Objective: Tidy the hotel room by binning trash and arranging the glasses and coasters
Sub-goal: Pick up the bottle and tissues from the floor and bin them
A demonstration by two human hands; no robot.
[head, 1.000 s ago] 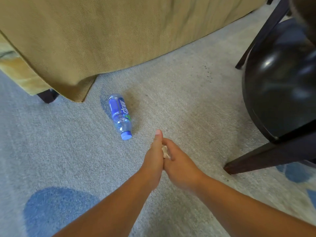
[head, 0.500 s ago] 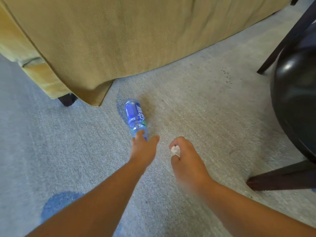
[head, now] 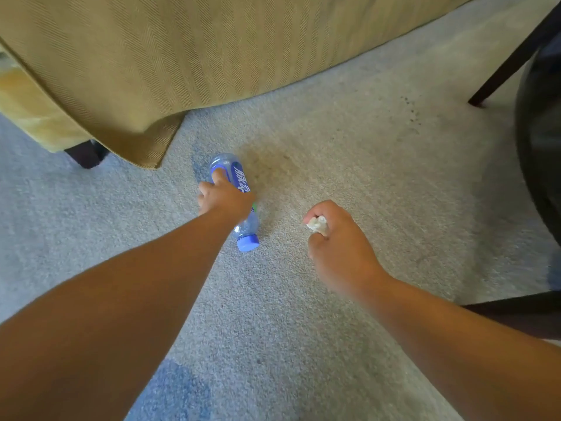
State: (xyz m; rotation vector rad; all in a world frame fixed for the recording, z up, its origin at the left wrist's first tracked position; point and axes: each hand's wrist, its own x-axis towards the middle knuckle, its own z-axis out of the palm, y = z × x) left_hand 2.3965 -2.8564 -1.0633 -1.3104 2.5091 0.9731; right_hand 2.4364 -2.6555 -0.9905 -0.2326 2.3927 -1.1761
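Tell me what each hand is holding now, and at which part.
The left hand grips the plastic bottle around its middle, over the label; the right hand holds a crumpled paper scrap in its curled fingers.

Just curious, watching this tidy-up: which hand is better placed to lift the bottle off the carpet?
The left. The left hand lies on the bottle, fingers curled round it, while the right hand is off to the side and full, gripping a crumpled paper scrap.
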